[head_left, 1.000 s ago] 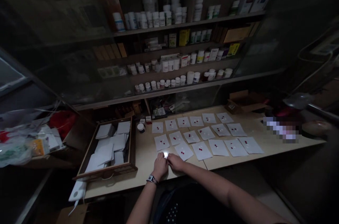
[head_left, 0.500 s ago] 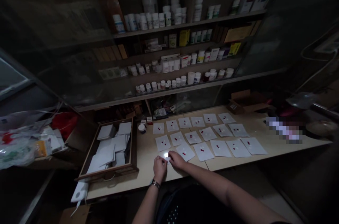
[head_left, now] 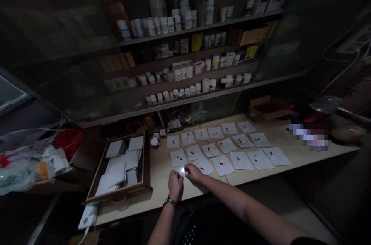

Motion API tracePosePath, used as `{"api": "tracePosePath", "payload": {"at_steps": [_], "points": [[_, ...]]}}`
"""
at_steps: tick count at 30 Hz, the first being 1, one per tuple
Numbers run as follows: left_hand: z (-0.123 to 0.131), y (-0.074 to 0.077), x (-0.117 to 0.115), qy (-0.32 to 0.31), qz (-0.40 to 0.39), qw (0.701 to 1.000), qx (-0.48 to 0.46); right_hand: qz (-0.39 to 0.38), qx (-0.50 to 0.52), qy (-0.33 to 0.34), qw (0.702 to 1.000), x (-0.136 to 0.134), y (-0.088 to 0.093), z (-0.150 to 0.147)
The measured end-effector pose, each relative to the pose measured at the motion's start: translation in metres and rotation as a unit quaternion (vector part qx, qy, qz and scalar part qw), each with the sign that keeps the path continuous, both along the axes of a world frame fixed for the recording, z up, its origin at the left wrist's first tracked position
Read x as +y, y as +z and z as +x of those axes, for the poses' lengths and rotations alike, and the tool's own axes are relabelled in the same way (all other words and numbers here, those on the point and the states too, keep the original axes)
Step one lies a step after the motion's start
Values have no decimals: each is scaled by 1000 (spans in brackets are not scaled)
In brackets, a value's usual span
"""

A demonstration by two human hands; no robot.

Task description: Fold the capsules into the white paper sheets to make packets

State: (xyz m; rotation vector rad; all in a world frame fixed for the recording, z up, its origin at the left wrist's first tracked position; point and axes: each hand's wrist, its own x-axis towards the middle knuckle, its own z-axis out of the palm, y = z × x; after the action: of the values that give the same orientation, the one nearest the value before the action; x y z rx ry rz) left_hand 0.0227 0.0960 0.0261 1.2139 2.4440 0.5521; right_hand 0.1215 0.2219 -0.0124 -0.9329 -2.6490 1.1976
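My left hand (head_left: 175, 184), with a watch or bracelet at the wrist, is closed at the table's near edge. My right hand (head_left: 193, 173) is closed just beside it. Between their fingertips they pinch a small white paper (head_left: 183, 174), with a bright glare at its far side; its contents, if any, are hidden. Beyond and to the right, white paper squares (head_left: 226, 169) lie in rows, several of them carrying small dark red pills (head_left: 222, 164) and pale ones. One square (head_left: 207, 161) is partly covered by my right hand.
Left of my hands, a wooden drawer (head_left: 147, 171) holds stacks of white paper (head_left: 116, 165). A white-capped jar (head_left: 155, 143) stands beyond it. Shelves of medicine bottles (head_left: 185, 73) rise behind the table. An open cardboard box (head_left: 268, 109) sits at the back right.
The view has shifted slightly. Both hands stay together on the small white paper, with only a slight shift of the fingers.
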Motion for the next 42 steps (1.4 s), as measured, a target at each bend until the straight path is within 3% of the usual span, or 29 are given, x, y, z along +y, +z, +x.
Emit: {"api": "tracePosePath", "payload": {"at_steps": [3,5,9,15,26,31,37,42], "points": [[0,-5,-6,-22,48,998,29,9,-10,2,1000,-3,4,1],[0,-8,-12,-75,67,994,49,22,-5,6,1000,-5,8,4],[2,-9,-25,-161,24,982,91,91,-6,6,996,-11,15,22],[3,-13,-41,-245,-61,964,83,161,13,211,964,-21,8,51],[3,-19,-34,-248,-67,961,103,135,4,220,966,-21,-5,48],[-10,-21,-33,-292,-69,949,98,125,-1,228,965,-20,2,48],[-28,-11,-37,-355,-93,925,96,128,-29,244,961,-20,13,46],[-28,-6,-35,-357,-101,918,136,106,-46,253,961,-19,22,46]]}}
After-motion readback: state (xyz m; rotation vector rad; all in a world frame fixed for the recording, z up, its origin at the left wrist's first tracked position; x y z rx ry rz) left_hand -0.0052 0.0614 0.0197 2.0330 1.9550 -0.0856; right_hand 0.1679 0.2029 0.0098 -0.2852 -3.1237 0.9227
